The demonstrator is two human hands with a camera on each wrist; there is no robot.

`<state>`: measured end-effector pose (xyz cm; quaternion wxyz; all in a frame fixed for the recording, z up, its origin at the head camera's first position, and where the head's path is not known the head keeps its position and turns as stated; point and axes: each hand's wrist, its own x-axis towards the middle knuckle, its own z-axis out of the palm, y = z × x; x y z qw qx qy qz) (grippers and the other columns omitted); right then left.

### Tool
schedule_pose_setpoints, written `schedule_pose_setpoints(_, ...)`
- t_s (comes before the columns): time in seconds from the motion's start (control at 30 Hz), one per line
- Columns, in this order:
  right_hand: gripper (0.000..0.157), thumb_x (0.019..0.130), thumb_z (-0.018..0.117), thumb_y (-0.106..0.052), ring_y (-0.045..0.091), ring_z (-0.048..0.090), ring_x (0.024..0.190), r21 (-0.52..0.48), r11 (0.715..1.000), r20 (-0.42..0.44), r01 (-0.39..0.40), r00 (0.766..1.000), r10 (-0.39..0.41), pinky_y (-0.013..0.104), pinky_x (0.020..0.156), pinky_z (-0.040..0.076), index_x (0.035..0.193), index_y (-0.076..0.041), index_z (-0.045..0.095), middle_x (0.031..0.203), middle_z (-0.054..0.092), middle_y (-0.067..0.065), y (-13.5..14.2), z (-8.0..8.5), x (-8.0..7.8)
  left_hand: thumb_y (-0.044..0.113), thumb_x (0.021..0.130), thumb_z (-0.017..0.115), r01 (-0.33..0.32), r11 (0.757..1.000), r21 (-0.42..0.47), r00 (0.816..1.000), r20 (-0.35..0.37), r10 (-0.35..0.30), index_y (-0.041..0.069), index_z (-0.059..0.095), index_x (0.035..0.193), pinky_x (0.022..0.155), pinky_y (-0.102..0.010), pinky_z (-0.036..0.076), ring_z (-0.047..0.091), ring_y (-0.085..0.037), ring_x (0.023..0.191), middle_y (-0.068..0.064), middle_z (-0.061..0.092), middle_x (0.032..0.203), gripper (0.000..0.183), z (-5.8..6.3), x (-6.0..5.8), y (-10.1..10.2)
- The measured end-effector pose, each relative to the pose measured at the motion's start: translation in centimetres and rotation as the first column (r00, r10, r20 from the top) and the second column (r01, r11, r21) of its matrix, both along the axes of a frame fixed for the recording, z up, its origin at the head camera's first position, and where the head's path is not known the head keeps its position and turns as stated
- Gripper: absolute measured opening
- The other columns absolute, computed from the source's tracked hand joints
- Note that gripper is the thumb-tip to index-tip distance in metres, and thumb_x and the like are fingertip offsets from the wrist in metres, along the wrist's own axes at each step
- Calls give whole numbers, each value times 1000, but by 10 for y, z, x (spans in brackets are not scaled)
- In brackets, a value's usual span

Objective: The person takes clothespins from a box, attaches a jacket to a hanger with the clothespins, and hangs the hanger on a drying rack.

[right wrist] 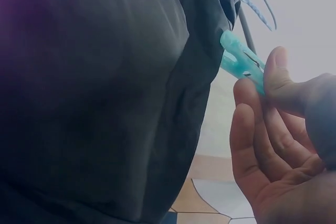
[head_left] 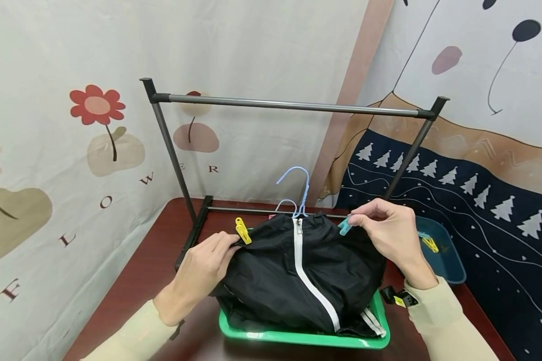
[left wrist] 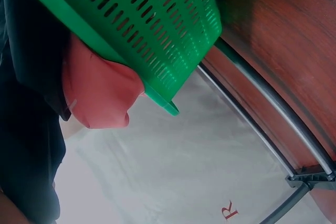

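Observation:
A black jacket (head_left: 271, 281) with a white zip strip is draped over a light-blue hanger (head_left: 306, 188), whose hook rises above the collar. My right hand (head_left: 390, 233) pinches a turquoise clothespin (right wrist: 244, 64) between thumb and fingers, its tip against the jacket's right shoulder. On the opposite shoulder a yellow clothespin (head_left: 242, 230) stands clipped. Just below it, my left hand (head_left: 203, 263) grips the jacket's edge; in the left wrist view this hold is hidden. Under the jacket is a green basket (head_left: 298, 338), with salmon-pink cloth (left wrist: 100, 90) hanging over its rim.
A metal clothes rack (head_left: 293, 105) stands behind the basket on the reddish-brown table (head_left: 135, 281). At the right lies a dark blue tray (head_left: 451, 255) with a yellow clothespin (head_left: 430, 244) and a bluish one inside. Printed cloth hangs behind and to the right.

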<state>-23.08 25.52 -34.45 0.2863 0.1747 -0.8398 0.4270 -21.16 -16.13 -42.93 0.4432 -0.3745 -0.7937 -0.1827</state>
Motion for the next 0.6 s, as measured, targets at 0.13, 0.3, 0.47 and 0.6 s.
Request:
schedule_pose_setpoints(0.13, 12, 93, 98, -5, -8, 77, 76, 23, 1000, 21, 5, 1000, -6, 16, 66, 56, 99, -13, 91, 93, 89, 10, 0, -2, -1, 24, 125, 52, 3, 1000, -5, 1000, 2, -3, -2, 75, 121, 70, -34, 65, 70, -18, 81, -8, 74, 98, 35, 0, 0, 0)
schedule_pose_setpoints(0.3, 11, 94, 98, -8, -6, 77, 76, 51, 999, 45, 10, 999, -12, 18, 66, 57, 99, -14, 90, 93, 89, 7, 1, -5, -3, 25, 125, 51, -1, 1000, -11, 1000, 5, 1, -3, 74, 120, 70, -34, 66, 71, -18, 82, -9, 73, 98, 36, 0, 0, 0)
schedule_pose_setpoints(0.47, 12, 94, 99, -10, -4, 76, 77, 61, 998, 60, 4, 998, -8, 18, 66, 56, 100, -16, 91, 94, 89, 6, -2, -5, -2, 25, 126, 50, -7, 1000, -16, 1000, 8, 7, -3, 74, 120, 71, -35, 66, 70, -18, 82, -9, 73, 98, 37, -1, 0, -1)
schedule_pose_setpoints(0.6, 12, 94, 99, -12, -4, 76, 77, 77, 997, 72, 3, 997, -8, 18, 65, 56, 101, -17, 91, 93, 89, 4, -3, -6, -2, 25, 126, 50, -6, 1000, -15, 1000, 8, 6, -3, 74, 121, 71, -35, 66, 70, -18, 82, -9, 73, 98, 37, 0, 1, -1)
